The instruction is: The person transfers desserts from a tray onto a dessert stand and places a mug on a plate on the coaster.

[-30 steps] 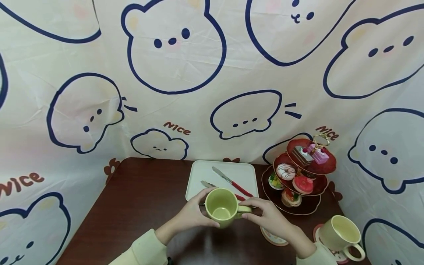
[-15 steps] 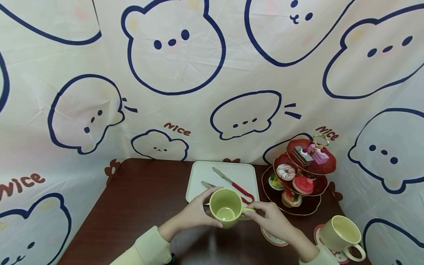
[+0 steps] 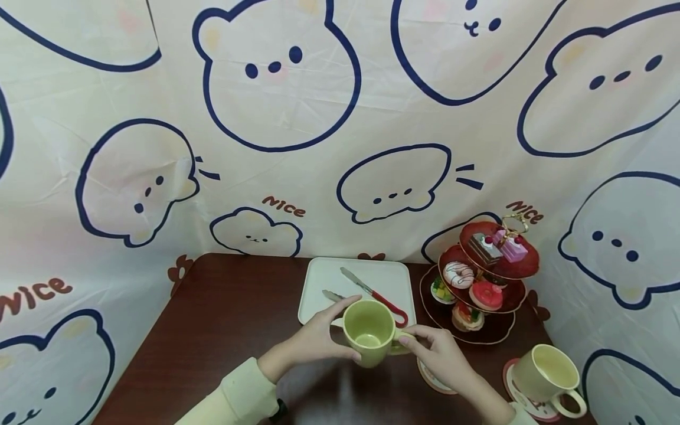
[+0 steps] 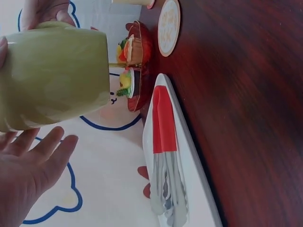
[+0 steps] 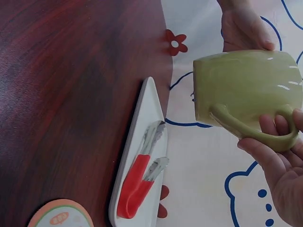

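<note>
A yellow-green mug (image 3: 370, 330) is held up off the table, its mouth toward the head camera. My left hand (image 3: 313, 341) spans its body from the left, thumb on the near side and fingers on the far side. From the right, my right hand (image 3: 442, 357) grips the mug's handle (image 5: 251, 132); in the right wrist view, fingers pass through the loop with the thumb against it. Behind the mug lies a white tray (image 3: 319, 271) bearing red-handled tongs (image 3: 379, 296), partly hidden by the left hand and mug in the head view.
A tiered red stand (image 3: 517, 268) with several toy cakes and donuts stands at the back right. A second mug (image 3: 546, 373) rests on a coaster at the right. Another round coaster (image 3: 431, 379) lies partly under my right forearm. A bear-print cloth (image 3: 276, 118) surrounds the dark wood table (image 3: 212, 319).
The mug has shifted slightly to the right, with both hands moving along with it. More of the tongs' red handle shows behind it. The stand, tray and second mug have stayed put.
</note>
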Demonstrator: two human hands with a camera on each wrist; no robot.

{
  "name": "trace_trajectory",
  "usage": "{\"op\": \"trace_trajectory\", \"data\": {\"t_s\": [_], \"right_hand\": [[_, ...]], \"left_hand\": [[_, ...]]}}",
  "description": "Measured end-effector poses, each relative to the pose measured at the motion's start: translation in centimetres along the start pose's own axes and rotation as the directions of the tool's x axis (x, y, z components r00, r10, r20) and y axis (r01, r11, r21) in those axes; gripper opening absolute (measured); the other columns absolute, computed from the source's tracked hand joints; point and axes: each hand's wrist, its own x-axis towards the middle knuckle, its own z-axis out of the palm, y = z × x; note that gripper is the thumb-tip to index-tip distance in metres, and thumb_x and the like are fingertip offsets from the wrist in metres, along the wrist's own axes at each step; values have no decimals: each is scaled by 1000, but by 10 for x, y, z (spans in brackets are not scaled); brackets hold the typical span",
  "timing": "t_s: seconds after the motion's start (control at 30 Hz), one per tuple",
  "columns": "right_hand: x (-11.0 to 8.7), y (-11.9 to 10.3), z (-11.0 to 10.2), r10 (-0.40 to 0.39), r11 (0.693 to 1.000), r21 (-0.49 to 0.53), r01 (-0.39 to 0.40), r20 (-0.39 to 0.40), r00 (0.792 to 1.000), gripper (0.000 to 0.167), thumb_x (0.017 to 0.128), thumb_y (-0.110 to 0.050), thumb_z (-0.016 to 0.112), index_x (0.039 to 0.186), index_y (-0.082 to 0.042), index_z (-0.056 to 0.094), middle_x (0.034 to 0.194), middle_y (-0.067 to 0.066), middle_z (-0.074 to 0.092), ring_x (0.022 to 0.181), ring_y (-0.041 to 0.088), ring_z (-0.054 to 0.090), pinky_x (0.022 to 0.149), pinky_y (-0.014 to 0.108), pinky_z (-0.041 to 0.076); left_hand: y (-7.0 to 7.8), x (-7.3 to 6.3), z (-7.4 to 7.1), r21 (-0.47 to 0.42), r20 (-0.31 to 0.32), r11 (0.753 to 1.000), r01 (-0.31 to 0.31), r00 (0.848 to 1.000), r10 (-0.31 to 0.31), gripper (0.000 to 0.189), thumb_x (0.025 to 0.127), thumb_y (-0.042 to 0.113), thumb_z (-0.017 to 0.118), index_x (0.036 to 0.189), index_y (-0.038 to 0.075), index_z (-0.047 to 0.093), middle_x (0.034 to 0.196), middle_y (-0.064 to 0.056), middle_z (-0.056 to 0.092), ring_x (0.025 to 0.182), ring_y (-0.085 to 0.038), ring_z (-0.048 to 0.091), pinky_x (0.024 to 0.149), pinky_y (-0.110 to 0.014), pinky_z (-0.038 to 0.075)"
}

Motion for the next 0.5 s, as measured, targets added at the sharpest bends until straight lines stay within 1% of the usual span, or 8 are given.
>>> {"op": "trace_trajectory", "data": {"t_s": [0.07,0.2,0.3,0.43,0.5], "right_hand": [[-1,1,0,-29,999,-15,28,-17,999,15,99,-11,67,107,-3,77,94,7,76,74,3,63,62,23,53],[-3,2,-3,-74,996,-63,70,-55,996,12,99,-9,67,105,-6,77,94,7,76,76,2,63,62,24,53],[-6,3,-6,-57,995,-84,51,-71,996,11,99,-11,68,104,-8,77,93,3,76,77,3,65,66,24,55],[-12,6,-12,-14,996,-88,6,-87,996,11,99,-14,67,103,-10,77,90,-2,74,74,4,65,64,24,54],[-15,8,-15,10,996,-84,-18,-104,995,11,99,-13,68,103,-9,77,90,0,75,74,4,65,64,25,55]], "left_hand": [[-1,0,-2,23,6,1000,-10,1000,10,100,76,25,93,158,13,38,156,-5,47,138,-25,48,109,-56,43],[-1,0,-10,86,17,996,-26,1000,25,93,82,29,89,158,14,38,158,-5,44,141,-25,45,107,-57,44],[0,-3,-18,132,13,991,-17,1000,15,86,87,32,84,158,14,40,158,-2,44,144,-23,41,109,-57,41],[-1,-8,-27,191,-12,982,-4,1000,7,78,92,33,79,157,13,41,158,-1,44,147,-24,37,114,-57,37],[-2,-10,-32,221,-28,975,-1,1000,7,76,93,34,77,157,14,42,158,-2,44,147,-25,37,116,-55,35]]}}
